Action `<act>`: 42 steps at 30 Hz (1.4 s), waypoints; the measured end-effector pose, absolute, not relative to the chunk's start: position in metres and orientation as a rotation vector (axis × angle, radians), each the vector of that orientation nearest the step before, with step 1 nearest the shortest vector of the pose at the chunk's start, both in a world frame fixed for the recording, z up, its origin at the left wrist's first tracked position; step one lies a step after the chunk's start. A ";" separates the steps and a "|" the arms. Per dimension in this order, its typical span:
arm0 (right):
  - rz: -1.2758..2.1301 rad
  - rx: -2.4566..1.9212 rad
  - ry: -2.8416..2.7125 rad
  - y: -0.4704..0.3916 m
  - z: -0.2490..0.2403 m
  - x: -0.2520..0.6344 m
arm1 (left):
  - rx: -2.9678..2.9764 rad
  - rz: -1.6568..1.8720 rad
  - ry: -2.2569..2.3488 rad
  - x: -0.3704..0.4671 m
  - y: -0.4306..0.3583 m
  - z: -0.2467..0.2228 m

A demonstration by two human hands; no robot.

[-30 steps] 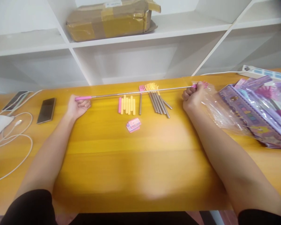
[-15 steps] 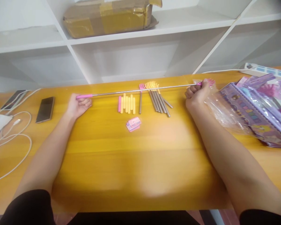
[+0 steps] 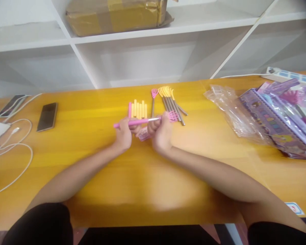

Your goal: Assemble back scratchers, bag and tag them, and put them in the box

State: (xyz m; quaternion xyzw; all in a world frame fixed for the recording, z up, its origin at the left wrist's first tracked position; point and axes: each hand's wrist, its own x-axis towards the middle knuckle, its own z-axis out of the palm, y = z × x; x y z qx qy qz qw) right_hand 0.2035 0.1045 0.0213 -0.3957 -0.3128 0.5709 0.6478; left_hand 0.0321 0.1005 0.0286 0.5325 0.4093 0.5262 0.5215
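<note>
A pink telescopic back scratcher [image 3: 140, 121] lies level across both hands above the table, its metal rod mostly slid in. My left hand [image 3: 124, 134] is closed on the pink handle. My right hand [image 3: 162, 132] is closed near the pink claw head, which sticks out to the right. Partly hidden beneath them is a stack of small pink cards [image 3: 143, 134]. Just behind my hands lie several yellow handle tubes [image 3: 139, 109] and one pink tube [image 3: 130, 109]. Farther right are a pink claw on a metal rod [image 3: 153, 102] and several yellow claws on rods [image 3: 169, 102].
A purple printed box [image 3: 275, 126] with packaged back scratchers stands at the right, beside a clear plastic bag [image 3: 232, 109]. At the left lie a phone [image 3: 47, 116] and white cables [image 3: 28, 146]. White shelves with a taped carton [image 3: 117, 17] rise behind the table [image 3: 112, 190].
Both hands have come inward to the middle, and the stretched-out back scratcher has collapsed to a short length. My view has shifted slightly.
</note>
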 end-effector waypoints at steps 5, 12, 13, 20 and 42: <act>1.358 -0.819 -0.774 0.074 0.004 0.181 | 1.294 1.162 0.893 0.029 0.087 0.006; 1.424 -0.807 -0.813 0.090 0.003 0.190 | 1.226 1.125 0.796 0.023 0.106 -0.008; 1.441 -0.799 -0.834 0.089 0.003 0.188 | 1.235 1.095 0.784 0.024 0.106 -0.009; 1.475 -0.751 -0.966 0.078 0.006 0.185 | 1.227 1.071 0.800 0.024 0.103 -0.009; 1.516 -0.713 -0.928 0.083 0.004 0.186 | 1.228 1.081 0.768 0.024 0.104 -0.007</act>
